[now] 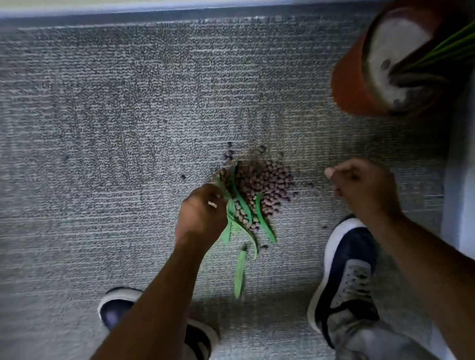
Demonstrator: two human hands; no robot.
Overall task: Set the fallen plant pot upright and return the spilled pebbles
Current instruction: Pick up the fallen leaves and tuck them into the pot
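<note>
Left hand [201, 214] seemingly pinches green leaves [239, 208] over rounded pebbles [264, 185]; right hand [365, 188] curled, empty.

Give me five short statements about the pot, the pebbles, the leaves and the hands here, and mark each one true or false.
1. The pebbles lie heaped on the carpet. True.
2. The orange pot stands at the top right. True.
3. The left hand grips the pot. False: it is at the green leaves beside the pebbles.
4. The right hand rests on the pot. False: its fingers are curled, well below the pot.
5. Green leaves lie among the pebbles. True.
</note>
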